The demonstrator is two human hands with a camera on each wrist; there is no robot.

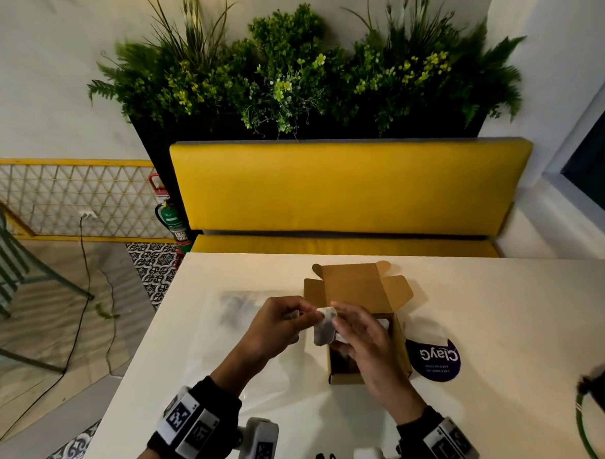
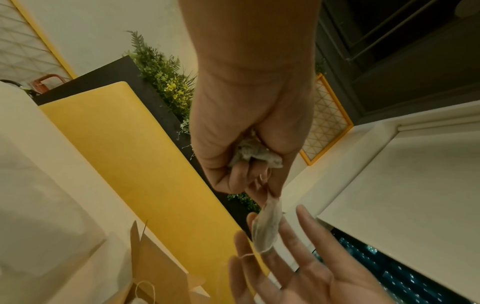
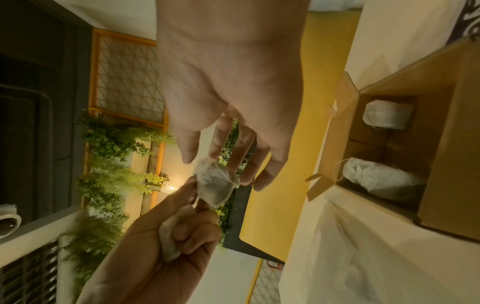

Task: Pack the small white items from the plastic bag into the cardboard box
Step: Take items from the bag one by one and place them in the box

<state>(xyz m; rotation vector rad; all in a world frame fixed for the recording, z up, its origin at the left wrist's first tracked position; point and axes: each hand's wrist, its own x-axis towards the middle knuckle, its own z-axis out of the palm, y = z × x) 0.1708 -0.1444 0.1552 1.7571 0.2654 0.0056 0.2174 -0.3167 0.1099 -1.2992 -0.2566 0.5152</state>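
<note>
- Clear plastic bag (image 1: 236,306) lies flat on the white table (image 1: 496,322), far left.
- Left hand (image 1: 280,328) pinches a white sachet (image 1: 325,328) (a second sachet (image 2: 249,154) is crumpled in its palm).
- Right hand (image 1: 369,348) — fingers straight, spread — touches it by the open cardboard box (image 1: 357,286).

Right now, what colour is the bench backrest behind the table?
Yellow bench backrest; clearest in the head view.

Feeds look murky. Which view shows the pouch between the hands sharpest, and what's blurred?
Head view: evenly lit, pouch slightly soft, plastic bag a faint smear, edges bowed by the wide lens. Left wrist view: dim yellowish cast, right hand motion-blurred. Right wrist view: same cast, yet the pouch's mesh and string read sharpest here.
</note>
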